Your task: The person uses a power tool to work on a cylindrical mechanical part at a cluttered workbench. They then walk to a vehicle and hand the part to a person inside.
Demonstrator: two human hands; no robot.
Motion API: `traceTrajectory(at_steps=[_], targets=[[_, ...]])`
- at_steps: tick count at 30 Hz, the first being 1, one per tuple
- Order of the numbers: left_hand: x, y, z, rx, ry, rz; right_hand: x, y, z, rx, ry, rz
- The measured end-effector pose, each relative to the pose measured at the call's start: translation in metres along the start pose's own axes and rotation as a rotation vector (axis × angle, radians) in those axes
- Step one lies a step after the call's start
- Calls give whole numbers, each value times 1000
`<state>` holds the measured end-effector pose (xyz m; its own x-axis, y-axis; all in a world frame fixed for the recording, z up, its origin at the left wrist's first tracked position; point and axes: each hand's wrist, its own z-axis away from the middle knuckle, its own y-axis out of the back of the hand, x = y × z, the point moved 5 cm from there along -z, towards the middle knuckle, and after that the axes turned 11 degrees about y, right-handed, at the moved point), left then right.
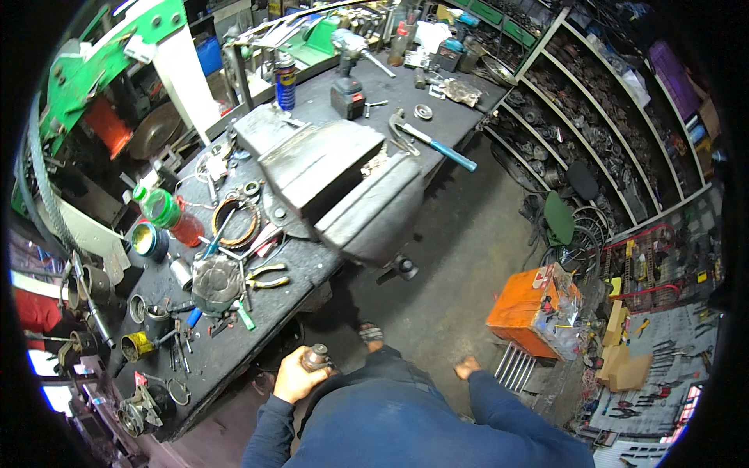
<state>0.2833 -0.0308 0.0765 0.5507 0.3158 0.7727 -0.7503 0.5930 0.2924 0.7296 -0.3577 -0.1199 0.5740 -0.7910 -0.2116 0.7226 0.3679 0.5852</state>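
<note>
My left hand (295,376) is closed around a small, round grey-brown metal part (316,357), held low in front of me beside the workbench's front edge. The part's lower end is hidden by my fingers and body. My right hand (466,367) hangs at my right side over the floor, small and partly turned away, touching nothing that I can see; its fingers are not clear. Ahead of me a large bench vise (335,175) is mounted at the bench edge, its jaws apart.
On the dark workbench (312,269) lie pliers (268,277), a blue-handled hammer (441,144), a cordless impact wrench (347,86), a spray can (285,82) and a copper-wound ring (236,222). An orange box (524,308) stands on the floor at right, near shelves of metal parts (593,132).
</note>
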Motion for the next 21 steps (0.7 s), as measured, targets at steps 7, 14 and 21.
traceTrajectory(at_steps=[7, 14, 21], targets=[[77, -121, -42, -129, 64, -197, 122, -30, 3, -150, -129, -50], [183, -235, -102, -152, -33, -191, 203, 90, -145, 72, -76, -183], [240, -270, -174, -197, 15, 448, -28, 322, -273, 378, 741, -41]])
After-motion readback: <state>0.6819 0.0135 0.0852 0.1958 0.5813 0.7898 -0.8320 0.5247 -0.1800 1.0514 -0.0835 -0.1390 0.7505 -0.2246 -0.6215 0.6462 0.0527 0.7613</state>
